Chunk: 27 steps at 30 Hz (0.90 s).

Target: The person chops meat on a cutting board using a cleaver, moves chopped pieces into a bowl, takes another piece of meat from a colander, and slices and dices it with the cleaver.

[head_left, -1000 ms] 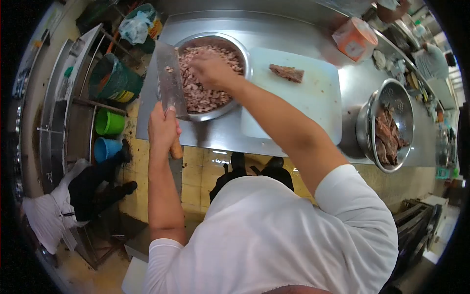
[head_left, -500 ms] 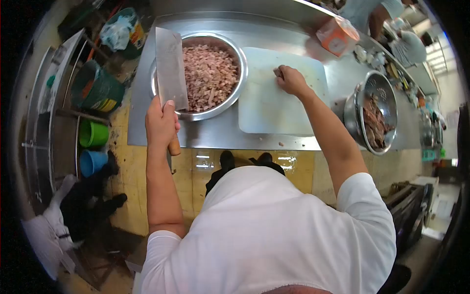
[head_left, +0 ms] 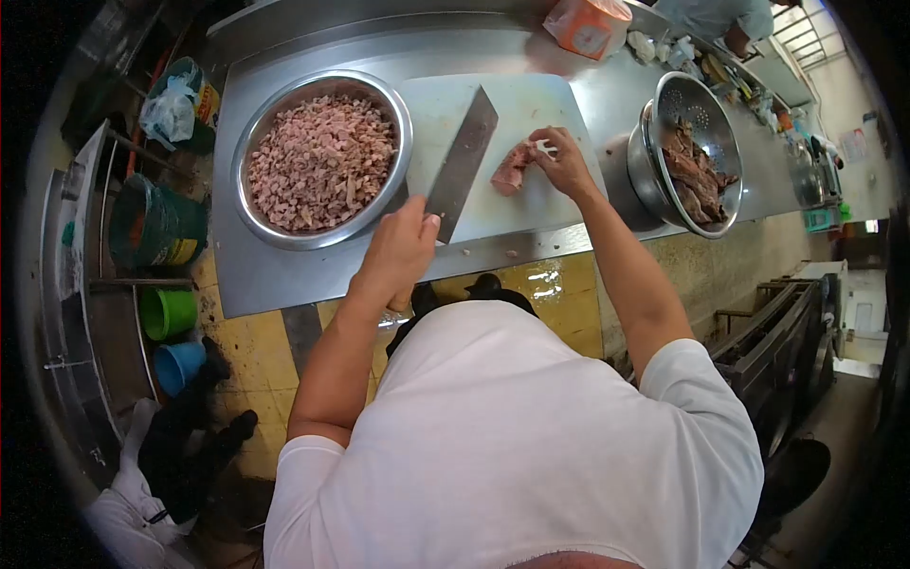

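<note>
My left hand (head_left: 400,245) is wrapped round the handle of a cleaver (head_left: 464,166), whose broad blade slants up over the left half of the white cutting board (head_left: 431,104). On the board, right of the blade, lies a piece of meat (head_left: 509,176). The fingers of my right hand (head_left: 566,163) are curled and pinch its upper right end. Left of the board stands a steel bowl (head_left: 405,128) full of chopped meat (head_left: 320,163). To the right, a steel colander (head_left: 725,109) holds larger pieces of meat (head_left: 697,175).
An orange scale (head_left: 586,30) in a plastic bag stands at the back of the steel table (head_left: 275,275). Small scraps lie along the front edge. Buckets, one green (head_left: 168,313) and one blue (head_left: 180,365), sit at lower left. Another person (head_left: 706,17) is partly visible at the back.
The cleaver has moved from beside the bowl to over the board, its blade now slanting right. A piece of meat now lies under my right hand. The view has shifted right.
</note>
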Each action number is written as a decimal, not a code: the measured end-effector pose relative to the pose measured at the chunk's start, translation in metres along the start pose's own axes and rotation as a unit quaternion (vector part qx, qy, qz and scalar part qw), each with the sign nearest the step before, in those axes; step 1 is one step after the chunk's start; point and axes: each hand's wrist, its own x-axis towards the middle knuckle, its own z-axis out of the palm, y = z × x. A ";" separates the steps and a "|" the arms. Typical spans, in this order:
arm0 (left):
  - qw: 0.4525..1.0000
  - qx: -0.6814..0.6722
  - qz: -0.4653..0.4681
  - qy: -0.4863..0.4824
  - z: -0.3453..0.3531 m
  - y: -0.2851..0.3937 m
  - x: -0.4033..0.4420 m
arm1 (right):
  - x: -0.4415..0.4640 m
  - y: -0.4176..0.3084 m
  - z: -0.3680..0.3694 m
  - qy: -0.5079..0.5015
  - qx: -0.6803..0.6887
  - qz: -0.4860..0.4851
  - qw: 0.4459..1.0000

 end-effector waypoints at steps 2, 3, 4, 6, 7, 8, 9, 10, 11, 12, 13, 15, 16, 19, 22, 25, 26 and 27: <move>0.991 0.118 0.062 0.016 0.013 0.012 -0.001 | -0.001 -0.006 -0.004 -0.031 -0.018 -0.063 0.997; 0.992 0.124 0.011 -0.020 0.011 0.032 -0.002 | -0.002 -0.008 -0.004 -0.064 -0.041 -0.129 0.989; 0.991 0.130 0.008 -0.020 0.014 0.039 -0.001 | -0.001 -0.006 -0.004 -0.063 -0.034 -0.129 0.989; 0.984 0.178 0.006 -0.027 0.021 0.050 0.000 | 0.002 -0.002 -0.003 -0.067 -0.028 -0.151 0.986; 0.983 0.182 0.003 -0.025 0.023 0.055 0.001 | 0.003 0.001 -0.003 -0.068 -0.023 -0.153 0.986; 0.979 0.199 0.011 -0.033 0.025 0.060 0.002 | 0.004 0.003 -0.004 -0.075 -0.021 -0.163 0.984; 0.975 0.217 0.019 -0.042 0.028 0.064 0.005 | 0.005 0.005 -0.004 -0.083 -0.019 -0.173 0.981; 0.975 0.220 0.013 -0.041 0.031 0.066 0.007 | 0.006 0.007 -0.004 -0.085 -0.013 -0.173 0.981; 0.969 0.239 0.001 -0.059 0.033 0.067 0.009 | 0.006 0.009 -0.003 -0.076 -0.021 -0.176 0.981; 0.963 0.258 -0.011 -0.077 0.035 0.069 0.012 | 0.006 0.011 -0.002 -0.066 -0.029 -0.179 0.981; 0.962 0.262 -0.019 -0.078 0.036 0.072 0.013 | 0.004 0.012 0.001 -0.070 -0.021 -0.178 0.981; 0.955 0.272 -0.057 -0.104 0.037 0.081 0.018 | 0.003 0.012 0.007 -0.024 0.010 -0.178 0.984; 0.953 0.275 -0.065 -0.106 0.040 0.081 0.023 | 0.002 0.013 0.007 -0.027 0.018 -0.176 0.984; 0.953 0.285 -0.035 -0.097 0.056 0.072 0.045 | -0.004 0.017 0.009 -0.028 0.036 -0.152 0.987; 0.950 0.302 -0.041 -0.071 0.077 0.068 0.075 | 0.001 0.021 0.012 -0.002 0.033 -0.172 0.984; 0.953 0.290 -0.069 -0.052 0.078 0.072 0.079 | -0.003 0.022 0.015 0.005 0.035 -0.180 0.983; 0.952 0.296 -0.062 -0.055 0.076 0.073 0.078 | -0.004 0.022 0.015 0.006 0.038 -0.177 0.983; 0.950 0.304 -0.051 -0.058 0.072 0.078 0.079 | -0.001 0.022 0.014 0.012 0.040 -0.175 0.984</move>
